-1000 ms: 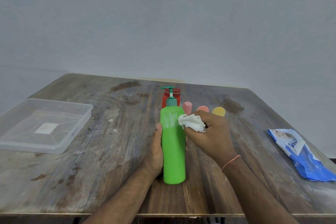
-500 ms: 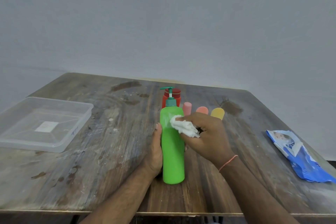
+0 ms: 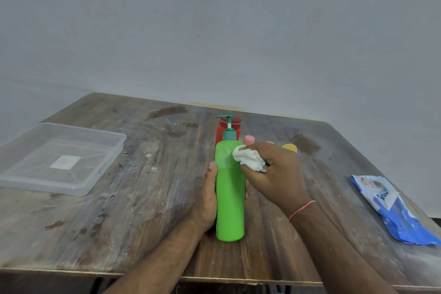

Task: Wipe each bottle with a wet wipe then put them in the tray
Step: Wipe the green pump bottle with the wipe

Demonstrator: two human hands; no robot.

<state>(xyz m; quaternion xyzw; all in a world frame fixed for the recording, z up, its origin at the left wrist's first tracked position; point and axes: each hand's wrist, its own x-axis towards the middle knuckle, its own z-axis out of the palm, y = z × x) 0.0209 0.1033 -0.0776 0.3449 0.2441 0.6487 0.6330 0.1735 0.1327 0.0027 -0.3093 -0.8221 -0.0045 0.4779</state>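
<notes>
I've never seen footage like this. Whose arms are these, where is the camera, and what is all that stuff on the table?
There is no machine here: a person wears a camera on the head, so you look down at their own two arms. The left hand steadies a tall green pump bottle standing on the wooden table. The right hand holds a crumpled white wipe against the bottle's upper part. Behind it stand a red bottle and some smaller ones, mostly hidden. At far left sits a clear plastic tray with no bottles in it; at right lies a blue wipe packet.
</notes>
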